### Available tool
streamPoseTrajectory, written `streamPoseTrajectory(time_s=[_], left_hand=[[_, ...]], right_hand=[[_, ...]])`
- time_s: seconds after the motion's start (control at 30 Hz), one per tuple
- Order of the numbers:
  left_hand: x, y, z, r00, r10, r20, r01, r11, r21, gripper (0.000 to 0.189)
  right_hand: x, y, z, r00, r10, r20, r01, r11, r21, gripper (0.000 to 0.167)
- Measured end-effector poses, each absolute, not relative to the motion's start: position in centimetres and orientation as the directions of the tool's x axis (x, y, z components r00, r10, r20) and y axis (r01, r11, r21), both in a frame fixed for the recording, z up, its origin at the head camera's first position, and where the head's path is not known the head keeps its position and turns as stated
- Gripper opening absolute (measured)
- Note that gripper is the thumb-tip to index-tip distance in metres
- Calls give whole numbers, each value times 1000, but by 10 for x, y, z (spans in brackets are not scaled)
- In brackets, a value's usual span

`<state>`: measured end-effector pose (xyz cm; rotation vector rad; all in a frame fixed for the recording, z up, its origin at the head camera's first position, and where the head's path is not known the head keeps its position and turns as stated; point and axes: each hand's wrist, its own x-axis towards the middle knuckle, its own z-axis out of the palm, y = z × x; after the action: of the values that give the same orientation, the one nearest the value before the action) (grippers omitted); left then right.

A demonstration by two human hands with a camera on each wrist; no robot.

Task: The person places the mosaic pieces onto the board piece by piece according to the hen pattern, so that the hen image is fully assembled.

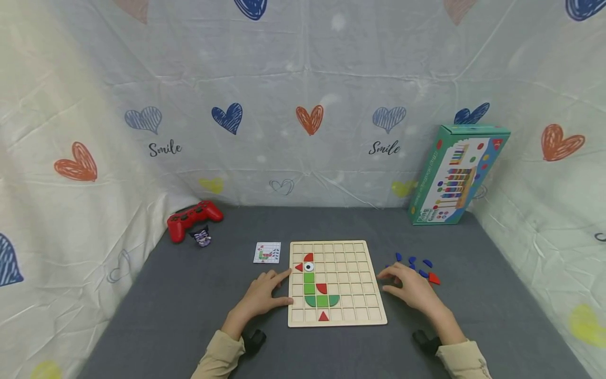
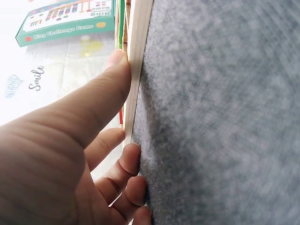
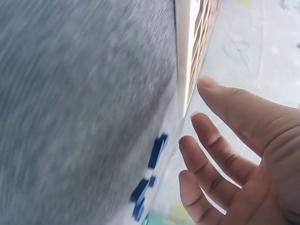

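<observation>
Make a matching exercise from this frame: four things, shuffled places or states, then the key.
Column 1
1. Left hand
2. Blue pieces
3. Card
4. Game controller

Column 2
A. Lying flat just left of the board's upper left corner
B. Red, next to a small figurine
C. Touching the board's left edge
D. Scattered on the table, right of the board

Pairs: 1-C, 2-D, 3-A, 4-B

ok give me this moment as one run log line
left hand: touching grid board; right hand: empty, beside board; blue pieces: loose on table
</observation>
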<state>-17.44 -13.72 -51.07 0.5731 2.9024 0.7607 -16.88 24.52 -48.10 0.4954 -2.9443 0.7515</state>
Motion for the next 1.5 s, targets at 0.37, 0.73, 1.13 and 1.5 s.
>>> streamPoseTrajectory(time_s=[0.37, 0.73, 1.13, 1.5], left_hand=[[-174, -138, -508, -926, 378, 10, 333, 801, 497, 76], [-172, -138, -509, -921, 388, 9, 342, 799, 494, 76], [-173, -137, -509, -921, 390, 2, 337, 793, 508, 75], [-173, -138, -509, -917, 398, 23, 355, 788, 504, 75]], right_hand=[[-166, 273, -478, -967, -225, 118, -254, 867, -430, 24], [-160, 302, -476, -977, -189, 104, -215, 892, -399, 26], [-152, 323, -479, -983, -183, 32, -181, 909, -375, 26], [-152, 328, -482, -985, -172, 22, -168, 917, -361, 27]])
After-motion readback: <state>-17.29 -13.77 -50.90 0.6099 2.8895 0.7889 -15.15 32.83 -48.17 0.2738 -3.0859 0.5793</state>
